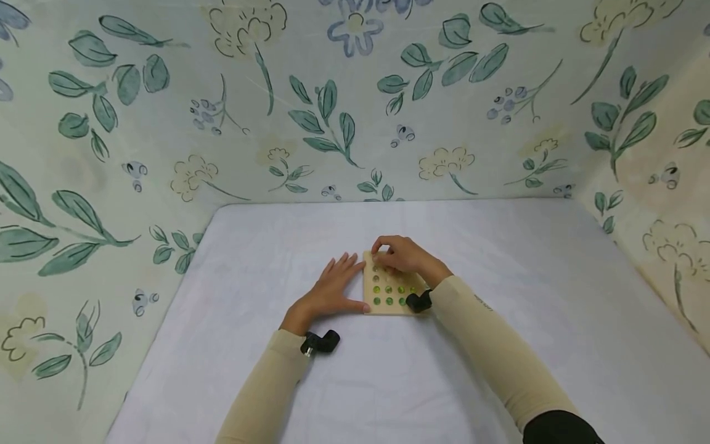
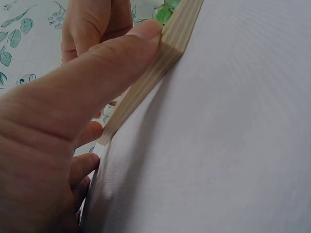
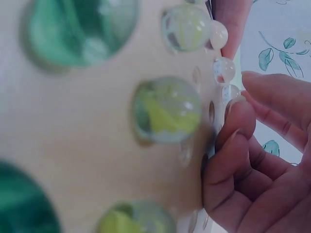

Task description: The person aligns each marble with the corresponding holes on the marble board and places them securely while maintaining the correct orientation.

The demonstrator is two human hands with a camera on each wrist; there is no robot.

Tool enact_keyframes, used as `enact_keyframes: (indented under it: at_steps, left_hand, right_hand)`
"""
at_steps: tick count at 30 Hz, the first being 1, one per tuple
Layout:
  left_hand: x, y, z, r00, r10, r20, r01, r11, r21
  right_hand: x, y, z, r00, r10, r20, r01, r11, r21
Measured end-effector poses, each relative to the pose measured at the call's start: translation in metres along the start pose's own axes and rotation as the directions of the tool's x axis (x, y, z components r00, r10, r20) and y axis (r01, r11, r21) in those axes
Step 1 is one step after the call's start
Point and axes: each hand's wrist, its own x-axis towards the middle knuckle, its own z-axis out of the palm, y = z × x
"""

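— Starting on the left: the left hand [image 1: 331, 290] lies flat on the white table cover [image 1: 499, 277], fingers straight and spread a little, holding nothing.

— And the thumb?

— The left wrist view shows it pressing the layered side edge of the wooden board [image 1: 390, 290], near a corner. So the board sits just to the right of that hand, touching it, flat on the cover.

— What's on the board?

— Rows of shallow dimples, several filled with glass marbles [image 1: 388, 289]. Green and yellow-green ones fill the rows nearest the person, and the right wrist view shows them large and blurred, with small clear ones [image 3: 223, 69] further along the board.

— Over to the right hand [image 1: 403, 256]?

— It hovers over the far part of the board, fingers curled down, tips drawn narrowly together right at those clear marbles. Whether they actually pinch one, I can't tell; the fingertips [image 3: 240, 114] hide the contact.

— Anything else nearby?

— A black wrist camera [image 1: 320, 342] is strapped at each beige sleeve [image 1: 493, 351], and flowered cloth walls [image 1: 355, 98] stand behind and to both sides.
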Motion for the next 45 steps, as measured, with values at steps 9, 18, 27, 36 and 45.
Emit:
enact_keyframes:
  at_steps: [9, 18, 27, 36, 45]
  left_hand:
    - [0.002, 0.000, 0.002, 1.000, 0.002, 0.006, -0.002, 1.000, -0.013]
    - [0.005, 0.001, -0.002, 1.000, 0.002, -0.007, -0.002, 1.000, 0.015]
    - [0.004, -0.002, -0.001, 1.000, -0.012, 0.001, 0.012, 1.000, 0.017]
    - [0.002, 0.000, 0.002, 1.000, 0.007, -0.029, -0.007, 1.000, 0.002]
    - [0.001, 0.003, 0.002, 1.000, -0.004, -0.023, 0.004, 1.000, 0.005]
  right_hand:
    - [-0.010, 0.003, -0.004, 0.998, -0.069, 0.000, 0.069, 0.998, -0.013]
    - [-0.017, 0.007, -0.017, 0.997, -0.059, -0.051, 0.058, 0.998, -0.015]
    - [-0.024, 0.013, -0.024, 0.998, -0.036, -0.057, 0.037, 0.999, 0.004]
    - [-0.033, 0.022, -0.028, 0.996, -0.005, -0.084, 0.008, 0.999, 0.039]
    - [-0.043, 0.036, -0.032, 0.993, -0.028, -0.119, 0.034, 0.998, 0.050]
